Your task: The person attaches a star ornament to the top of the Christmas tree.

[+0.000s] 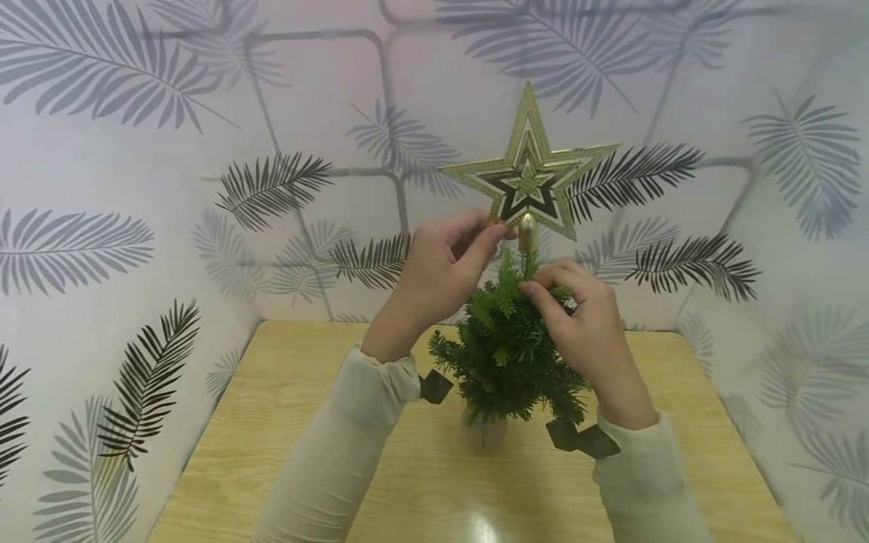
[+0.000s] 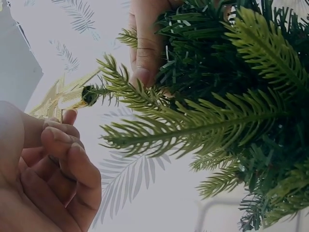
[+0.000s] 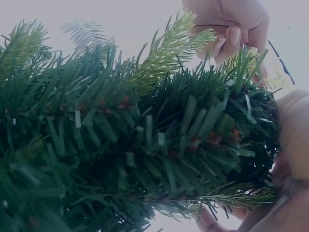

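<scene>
A small green artificial tree [image 1: 505, 354] stands in a pale pot [image 1: 483, 431] on the wooden table [image 1: 285, 422]. A gold star topper [image 1: 529, 170] sits at its tip, with its gold socket [image 1: 526, 232] over the top sprig. My left hand [image 1: 498, 230] pinches the star's lower edge beside the socket. My right hand [image 1: 532, 290] pinches the tree's top stem just under the socket. In the left wrist view, my left hand [image 2: 58, 135] holds the star [image 2: 60, 96], and the right hand's fingers [image 2: 145, 58] lie behind the branches [image 2: 217, 116]. The right wrist view is filled with needles [image 3: 145, 145].
Walls papered with a leaf pattern [image 1: 271, 188] close in the table on the left, back and right. Dark straps [image 1: 584, 439] hang at both wrists near the tree's lower branches. Bare table surface lies in front of the pot and to both sides.
</scene>
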Available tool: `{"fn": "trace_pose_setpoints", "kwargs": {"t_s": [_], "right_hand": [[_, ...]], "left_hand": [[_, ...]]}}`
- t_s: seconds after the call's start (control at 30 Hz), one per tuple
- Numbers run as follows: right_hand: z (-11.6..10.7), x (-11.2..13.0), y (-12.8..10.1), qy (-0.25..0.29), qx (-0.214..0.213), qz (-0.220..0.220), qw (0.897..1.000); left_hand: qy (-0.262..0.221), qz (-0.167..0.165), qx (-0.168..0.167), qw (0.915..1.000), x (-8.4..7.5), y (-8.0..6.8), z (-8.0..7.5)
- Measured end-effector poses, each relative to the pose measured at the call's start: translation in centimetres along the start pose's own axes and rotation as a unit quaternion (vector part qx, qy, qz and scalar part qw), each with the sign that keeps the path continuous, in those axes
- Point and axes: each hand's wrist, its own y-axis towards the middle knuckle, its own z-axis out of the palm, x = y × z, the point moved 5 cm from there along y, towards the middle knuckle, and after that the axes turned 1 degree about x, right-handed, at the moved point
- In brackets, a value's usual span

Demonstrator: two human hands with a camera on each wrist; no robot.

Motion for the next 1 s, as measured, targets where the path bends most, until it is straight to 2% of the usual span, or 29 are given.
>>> {"fn": "trace_pose_setpoints", "kwargs": {"t_s": [0.17,0.27,0.53,0.73,0.83,1.0], "right_hand": [[-0.1,0.0,-0.1,0.005,-0.003,-0.007,1.000],[-0.1,0.0,-0.2,0.010,-0.004,-0.005,1.000],[-0.1,0.2,-0.2,0.015,0.000,0.004,1.000],[-0.3,2.5,-0.2,0.016,-0.005,0.001,1.000],[-0.4,3.4,-0.2,0.016,-0.010,-0.003,1.000],[-0.3,1.8,-0.3,0.026,-0.025,-0.014,0.999]], "left_hand": [[0.009,-0.024,0.007,0.9996,0.2,-0.3,0.2],[0.032,-0.030,0.018,0.9989,0.4,-0.5,0.5],[0.039,-0.042,0.032,0.9978,0.7,-0.7,0.6],[0.035,-0.067,0.042,0.9962,1.2,-0.8,0.6],[0.040,-0.064,0.045,0.9962,1.1,-0.7,0.7],[0.042,-0.058,0.045,0.9964,1.0,-0.5,1.0]]}}
